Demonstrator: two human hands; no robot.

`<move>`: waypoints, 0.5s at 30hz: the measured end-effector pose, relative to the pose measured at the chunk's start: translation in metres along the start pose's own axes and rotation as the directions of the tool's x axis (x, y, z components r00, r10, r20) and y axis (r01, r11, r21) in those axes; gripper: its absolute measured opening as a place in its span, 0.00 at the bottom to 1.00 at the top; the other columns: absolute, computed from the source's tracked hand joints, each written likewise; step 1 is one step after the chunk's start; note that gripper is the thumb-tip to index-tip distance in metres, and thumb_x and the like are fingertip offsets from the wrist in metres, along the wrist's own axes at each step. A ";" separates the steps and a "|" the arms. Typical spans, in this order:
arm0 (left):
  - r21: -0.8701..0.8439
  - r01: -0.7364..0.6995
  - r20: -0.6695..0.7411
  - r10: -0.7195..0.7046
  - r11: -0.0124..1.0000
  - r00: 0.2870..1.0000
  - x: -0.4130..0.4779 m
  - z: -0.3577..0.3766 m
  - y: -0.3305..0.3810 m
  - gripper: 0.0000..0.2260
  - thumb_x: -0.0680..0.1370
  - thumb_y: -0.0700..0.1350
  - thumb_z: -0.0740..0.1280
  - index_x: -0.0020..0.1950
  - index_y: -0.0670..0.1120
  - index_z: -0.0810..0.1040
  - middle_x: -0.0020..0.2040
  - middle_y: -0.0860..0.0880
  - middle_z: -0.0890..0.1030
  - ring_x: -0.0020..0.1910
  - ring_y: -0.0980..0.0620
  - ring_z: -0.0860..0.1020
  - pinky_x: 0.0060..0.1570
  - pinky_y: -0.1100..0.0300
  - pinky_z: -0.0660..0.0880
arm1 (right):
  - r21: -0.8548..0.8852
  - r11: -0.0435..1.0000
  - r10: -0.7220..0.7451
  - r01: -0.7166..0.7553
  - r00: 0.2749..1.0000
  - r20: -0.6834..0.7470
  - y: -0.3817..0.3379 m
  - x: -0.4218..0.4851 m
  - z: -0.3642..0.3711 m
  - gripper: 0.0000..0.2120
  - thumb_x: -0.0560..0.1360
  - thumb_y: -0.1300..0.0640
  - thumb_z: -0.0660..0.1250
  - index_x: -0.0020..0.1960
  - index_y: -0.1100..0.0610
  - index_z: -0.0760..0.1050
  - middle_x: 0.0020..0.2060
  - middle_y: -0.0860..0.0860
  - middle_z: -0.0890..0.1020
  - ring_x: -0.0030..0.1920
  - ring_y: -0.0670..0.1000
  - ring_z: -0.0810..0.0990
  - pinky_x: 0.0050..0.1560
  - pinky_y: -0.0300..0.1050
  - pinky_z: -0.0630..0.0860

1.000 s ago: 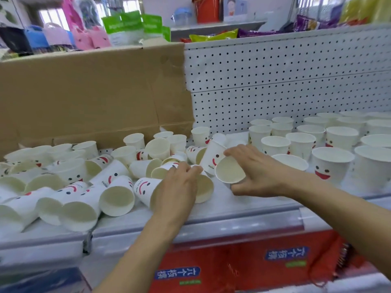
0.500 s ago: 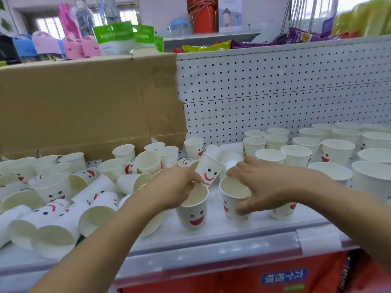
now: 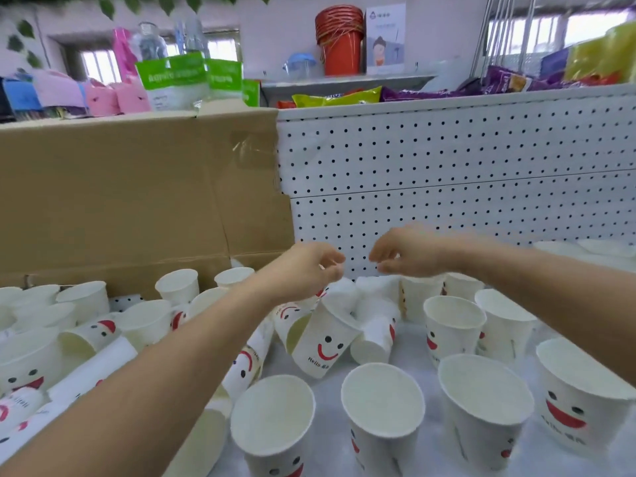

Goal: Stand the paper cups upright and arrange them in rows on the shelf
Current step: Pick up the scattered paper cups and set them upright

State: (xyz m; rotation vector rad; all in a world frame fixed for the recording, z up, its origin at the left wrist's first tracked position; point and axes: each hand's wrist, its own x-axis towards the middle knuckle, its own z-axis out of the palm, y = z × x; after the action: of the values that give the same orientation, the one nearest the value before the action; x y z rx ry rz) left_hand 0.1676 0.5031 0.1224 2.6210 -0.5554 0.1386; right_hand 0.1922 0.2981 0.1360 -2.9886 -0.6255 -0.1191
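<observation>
Several paper cups (image 3: 323, 342) lie tipped on the shelf (image 3: 411, 347) from 9 to 12 o'clock. Left grip (image 3: 303, 270) and right grip (image 3: 406, 253) hover above, loosely curled, empty. Cups appear light and crushable; hold each gently at mid-wall.

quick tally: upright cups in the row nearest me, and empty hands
upright white paper cups with smiley faces, nearest row: 4
empty bare hands, left hand and right hand: 2
total: 6
</observation>
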 end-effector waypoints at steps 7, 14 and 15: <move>0.415 -0.033 0.228 -0.069 0.909 0.971 0.067 0.039 -0.008 0.23 0.80 0.43 0.61 0.74 0.53 0.64 0.71 0.48 0.68 0.67 0.47 0.69 0.62 0.53 0.71 | -0.281 0.957 0.172 -0.072 0.920 0.352 0.020 0.058 0.023 0.31 0.70 0.47 0.71 0.70 0.51 0.66 0.64 0.50 0.73 0.61 0.54 0.75 0.60 0.52 0.74; 0.468 -0.056 0.275 -0.085 0.882 0.958 0.077 0.041 -0.006 0.15 0.79 0.42 0.61 0.64 0.48 0.75 0.60 0.46 0.77 0.55 0.46 0.76 0.48 0.58 0.72 | -0.401 0.916 0.184 0.013 0.874 0.449 0.028 0.080 0.046 0.34 0.62 0.42 0.77 0.65 0.50 0.70 0.57 0.48 0.78 0.55 0.54 0.78 0.57 0.52 0.76; 0.459 -0.039 0.256 -0.090 0.887 0.962 0.078 0.040 -0.007 0.12 0.78 0.42 0.62 0.60 0.47 0.77 0.57 0.45 0.78 0.50 0.46 0.78 0.46 0.58 0.74 | -0.406 0.913 0.171 0.031 0.876 0.451 0.028 0.080 0.047 0.32 0.64 0.42 0.76 0.64 0.51 0.72 0.56 0.49 0.79 0.55 0.53 0.78 0.55 0.50 0.76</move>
State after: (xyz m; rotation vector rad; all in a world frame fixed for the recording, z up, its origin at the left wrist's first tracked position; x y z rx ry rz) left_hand 0.2415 0.4627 0.0984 3.1412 -0.6433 -0.1182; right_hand 0.2789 0.3090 0.0948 -3.4631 -0.5829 0.5947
